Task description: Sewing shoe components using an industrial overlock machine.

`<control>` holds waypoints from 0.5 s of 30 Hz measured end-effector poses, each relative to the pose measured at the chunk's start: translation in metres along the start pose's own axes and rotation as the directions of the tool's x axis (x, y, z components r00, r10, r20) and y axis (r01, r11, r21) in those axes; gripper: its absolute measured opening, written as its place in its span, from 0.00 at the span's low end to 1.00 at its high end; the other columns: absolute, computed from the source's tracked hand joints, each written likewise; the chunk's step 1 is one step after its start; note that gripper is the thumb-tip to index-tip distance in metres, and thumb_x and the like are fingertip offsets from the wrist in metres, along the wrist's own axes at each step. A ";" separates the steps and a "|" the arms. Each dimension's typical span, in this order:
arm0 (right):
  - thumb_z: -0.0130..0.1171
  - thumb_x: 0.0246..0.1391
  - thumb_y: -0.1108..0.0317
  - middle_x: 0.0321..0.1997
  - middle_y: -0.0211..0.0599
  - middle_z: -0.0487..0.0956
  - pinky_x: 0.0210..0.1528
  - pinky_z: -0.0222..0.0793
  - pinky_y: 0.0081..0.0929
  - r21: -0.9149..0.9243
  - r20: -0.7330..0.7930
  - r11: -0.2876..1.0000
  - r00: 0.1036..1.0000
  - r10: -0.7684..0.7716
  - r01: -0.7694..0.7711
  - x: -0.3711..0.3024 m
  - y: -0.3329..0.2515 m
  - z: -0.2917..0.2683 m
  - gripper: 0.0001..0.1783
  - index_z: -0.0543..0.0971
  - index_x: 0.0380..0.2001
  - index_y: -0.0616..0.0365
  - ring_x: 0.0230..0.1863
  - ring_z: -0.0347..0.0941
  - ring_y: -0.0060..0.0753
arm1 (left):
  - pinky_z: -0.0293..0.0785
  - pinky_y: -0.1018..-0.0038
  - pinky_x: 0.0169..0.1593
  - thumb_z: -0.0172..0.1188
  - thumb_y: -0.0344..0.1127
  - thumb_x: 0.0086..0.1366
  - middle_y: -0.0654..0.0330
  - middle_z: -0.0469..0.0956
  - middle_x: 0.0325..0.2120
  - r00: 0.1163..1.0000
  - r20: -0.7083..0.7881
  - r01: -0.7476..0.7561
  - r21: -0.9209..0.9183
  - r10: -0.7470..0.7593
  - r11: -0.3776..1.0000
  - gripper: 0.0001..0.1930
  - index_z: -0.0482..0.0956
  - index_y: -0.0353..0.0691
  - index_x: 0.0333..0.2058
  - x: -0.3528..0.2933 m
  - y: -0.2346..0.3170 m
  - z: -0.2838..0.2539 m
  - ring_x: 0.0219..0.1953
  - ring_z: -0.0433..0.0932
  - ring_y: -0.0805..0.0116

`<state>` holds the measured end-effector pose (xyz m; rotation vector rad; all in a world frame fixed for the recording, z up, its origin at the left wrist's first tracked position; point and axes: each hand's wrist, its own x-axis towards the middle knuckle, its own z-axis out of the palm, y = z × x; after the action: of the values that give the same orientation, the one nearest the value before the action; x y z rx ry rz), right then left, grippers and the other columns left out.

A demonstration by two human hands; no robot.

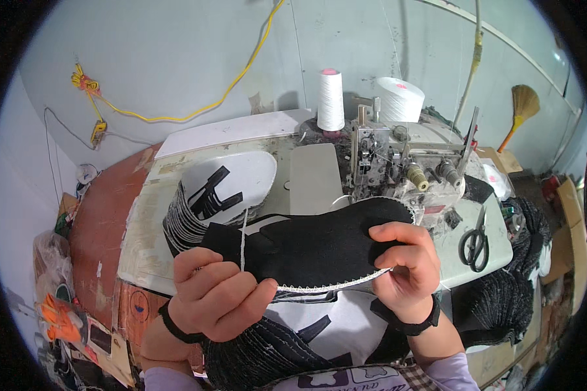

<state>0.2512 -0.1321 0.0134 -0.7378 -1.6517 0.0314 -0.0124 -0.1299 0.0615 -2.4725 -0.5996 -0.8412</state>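
Both my hands hold up a black sole-shaped fabric piece (306, 251) in front of the sewing machine. White zigzag stitching runs along its near edge and round its right end. My left hand (222, 293) is closed on the near left part, where a white thread tail (244, 241) lies across the fabric. At the right end my right hand (407, 267) pinches the piece between thumb and bent fingers. Below my hands, a stack of similar pieces (261, 352), white-faced with black edges, lies close to my body.
An overlock sewing machine (378, 156) stands behind the piece, near a tall thread cone (331, 101) and a wide one (401, 101). Black scissors (476, 247) lie at right, beside piled black pieces (492, 306). Another stack of white-faced pieces (254, 173) sits left on the table (143, 254).
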 end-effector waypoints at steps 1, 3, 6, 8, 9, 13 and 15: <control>0.62 0.39 0.83 0.41 0.47 0.78 0.39 0.75 0.27 0.000 0.003 1.000 1.000 0.003 -0.003 0.000 0.000 0.000 0.12 0.73 0.28 0.58 0.40 0.79 0.41 | 0.66 0.66 0.44 0.65 0.30 0.43 0.71 0.66 0.29 1.000 -0.005 -0.003 -0.001 0.003 1.000 0.20 0.79 0.55 0.38 0.000 0.000 0.000 0.31 0.69 0.72; 0.62 0.39 0.83 0.41 0.47 0.78 0.39 0.75 0.27 0.006 0.001 1.000 1.000 0.006 -0.007 -0.002 0.000 0.000 0.12 0.73 0.28 0.58 0.40 0.79 0.40 | 0.66 0.65 0.44 0.65 0.30 0.43 0.71 0.66 0.29 1.000 0.001 0.002 0.002 -0.002 1.000 0.20 0.79 0.55 0.38 0.000 0.001 -0.001 0.31 0.69 0.72; 0.62 0.39 0.83 0.41 0.47 0.78 0.39 0.75 0.27 0.014 -0.001 1.000 1.000 0.010 -0.010 -0.003 0.000 0.000 0.13 0.72 0.28 0.58 0.40 0.79 0.40 | 0.65 0.68 0.44 0.64 0.30 0.42 0.71 0.67 0.28 0.999 -0.038 -0.010 0.010 0.010 1.000 0.17 0.80 0.53 0.35 0.001 0.000 0.001 0.30 0.70 0.74; 0.62 0.38 0.84 0.42 0.46 0.78 0.39 0.75 0.27 0.014 -0.001 1.000 1.000 0.011 -0.011 -0.003 -0.001 -0.001 0.13 0.72 0.27 0.57 0.40 0.79 0.40 | 0.65 0.70 0.43 0.63 0.31 0.42 0.72 0.68 0.26 0.996 -0.084 -0.027 0.014 0.028 1.000 0.14 0.81 0.51 0.32 0.001 0.000 0.002 0.28 0.70 0.76; 0.62 0.38 0.84 0.42 0.46 0.78 0.39 0.75 0.27 0.021 0.009 1.000 1.000 0.013 -0.013 -0.003 -0.002 -0.002 0.13 0.72 0.27 0.57 0.40 0.78 0.40 | 0.65 0.70 0.43 0.63 0.31 0.42 0.72 0.68 0.26 0.997 -0.078 -0.022 0.015 0.023 1.000 0.14 0.81 0.52 0.32 0.000 0.000 0.001 0.28 0.70 0.76; 0.61 0.37 0.84 0.42 0.47 0.78 0.39 0.74 0.26 0.027 0.011 1.000 1.000 0.009 -0.009 -0.006 -0.001 -0.003 0.13 0.71 0.26 0.57 0.41 0.78 0.39 | 0.66 0.70 0.44 0.63 0.31 0.44 0.72 0.68 0.28 0.998 -0.058 -0.013 0.008 0.013 1.000 0.15 0.80 0.52 0.34 -0.001 0.002 -0.001 0.29 0.71 0.76; 0.61 0.37 0.84 0.42 0.47 0.78 0.39 0.74 0.26 0.030 0.013 0.999 1.000 0.014 -0.014 -0.006 -0.002 -0.005 0.13 0.71 0.25 0.57 0.41 0.78 0.39 | 0.66 0.70 0.45 0.63 0.31 0.44 0.72 0.69 0.28 0.998 -0.054 -0.008 0.004 0.008 1.000 0.15 0.80 0.52 0.34 -0.001 0.003 -0.002 0.29 0.71 0.76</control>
<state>0.2549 -0.1382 0.0096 -0.7280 -1.6553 0.0709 -0.0123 -0.1330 0.0615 -2.4385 -0.5714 -0.9002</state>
